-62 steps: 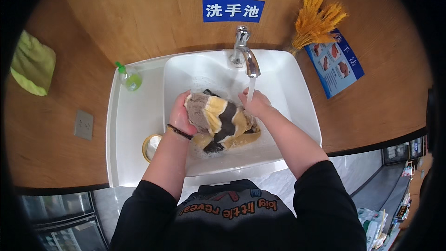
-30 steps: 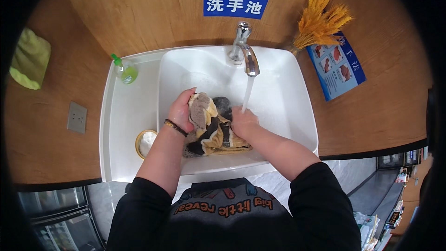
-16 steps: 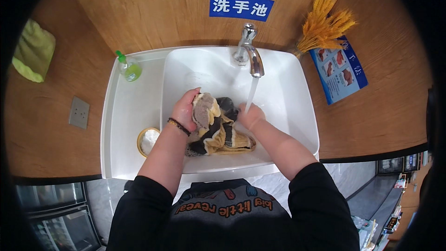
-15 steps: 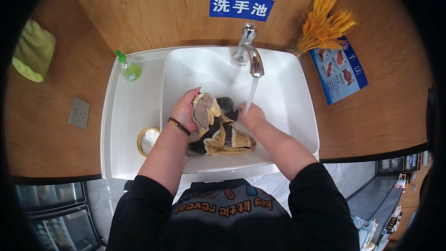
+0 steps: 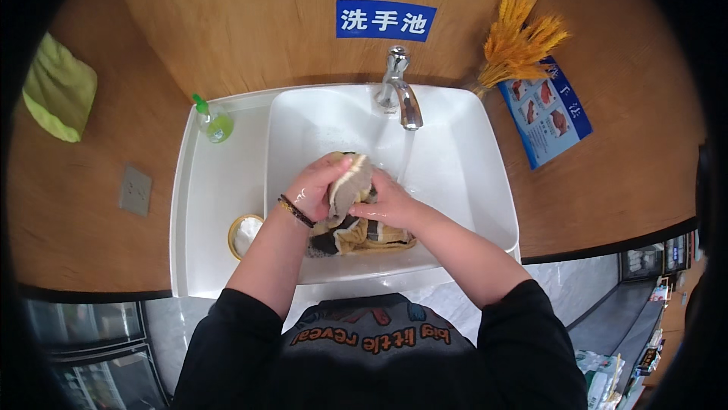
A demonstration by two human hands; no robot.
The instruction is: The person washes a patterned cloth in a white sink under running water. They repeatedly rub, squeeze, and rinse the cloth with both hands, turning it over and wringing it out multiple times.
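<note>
A wet striped cloth [image 5: 353, 186] in grey, cream, yellow and black lies bunched in the white sink [image 5: 462, 175], and whether it is a garment I cannot tell. My left hand [image 5: 315, 186] is closed on a raised fold of it, with a dark beaded bracelet [image 5: 296, 210] at the wrist. From the other side my right hand [image 5: 388, 201] grips the same fold, thumb toward my body. The lower part of the cloth rests on the sink bottom among some suds. Behind my hands a chrome faucet [image 5: 400, 91] lets down a thin stream of water.
On the left ledge stand a bottle of green liquid soap [image 5: 217, 125] and a round bowl of white powder [image 5: 246, 234]. A yellow-green towel [image 5: 62, 87] hangs on the left wall above a socket plate [image 5: 136, 190]. Dried wheat stalks [image 5: 519, 42] and a blue leaflet [image 5: 547, 114] are at the right.
My right hand has moved left from under the water stream to the cloth. Both hands now hold the grey fold together, lifted and turned. The water stream looks fainter.
</note>
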